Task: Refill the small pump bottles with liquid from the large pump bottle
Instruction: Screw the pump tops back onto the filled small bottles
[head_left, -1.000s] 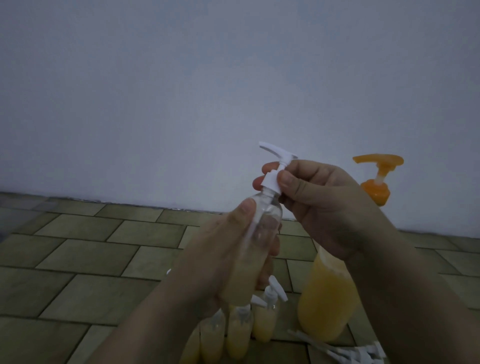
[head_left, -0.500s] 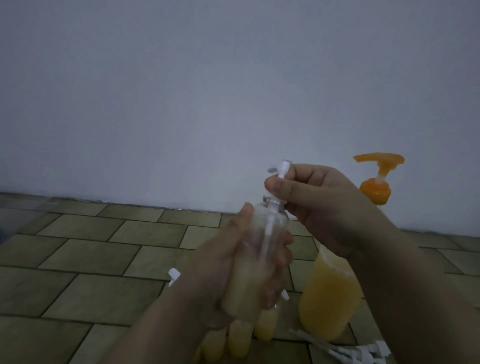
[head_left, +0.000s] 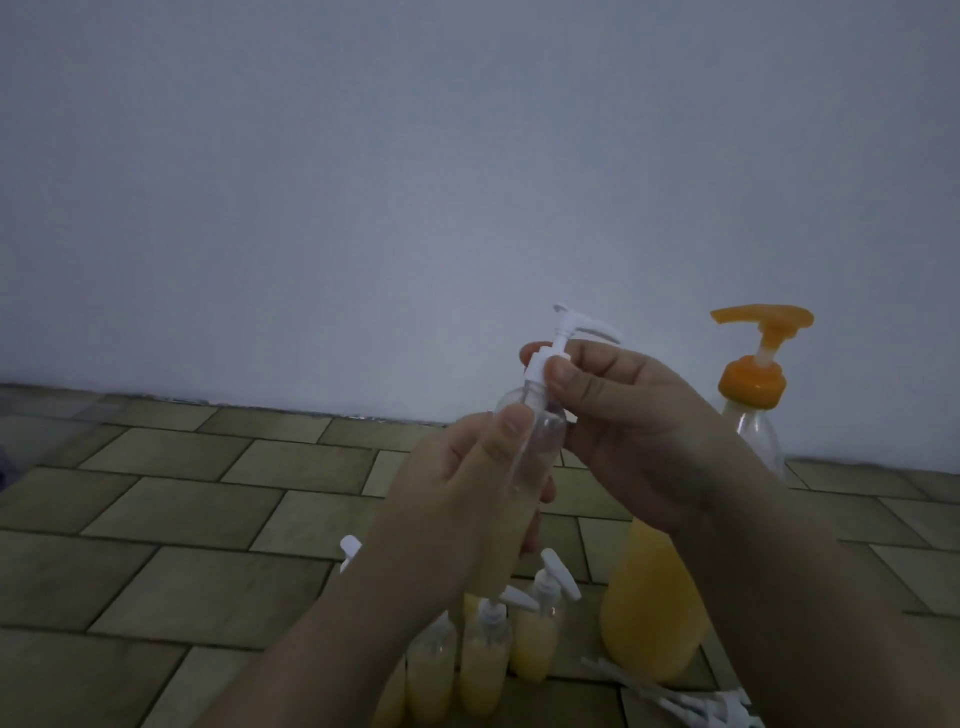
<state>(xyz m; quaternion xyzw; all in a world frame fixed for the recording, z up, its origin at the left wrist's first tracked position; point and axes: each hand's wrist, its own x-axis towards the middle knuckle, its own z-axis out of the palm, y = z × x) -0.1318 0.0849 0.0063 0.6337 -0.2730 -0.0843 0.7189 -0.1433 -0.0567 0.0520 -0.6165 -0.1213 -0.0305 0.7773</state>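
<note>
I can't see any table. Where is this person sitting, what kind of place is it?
Probably a room's floor by a wall: brick-pattern floor tiles, a plain wall, bottles standing on the tiles.

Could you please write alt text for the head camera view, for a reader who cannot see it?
Two hands hold up a small pump bottle: the left hand grips its body while the right hand pinches its white pump cap. Behind stands a large pump bottle of yellow liquid with an orange pump, and below, on the tiled floor, several filled small bottles.

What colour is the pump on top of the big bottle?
Orange: the large bottle's pump shows clearly in the head view.
</note>
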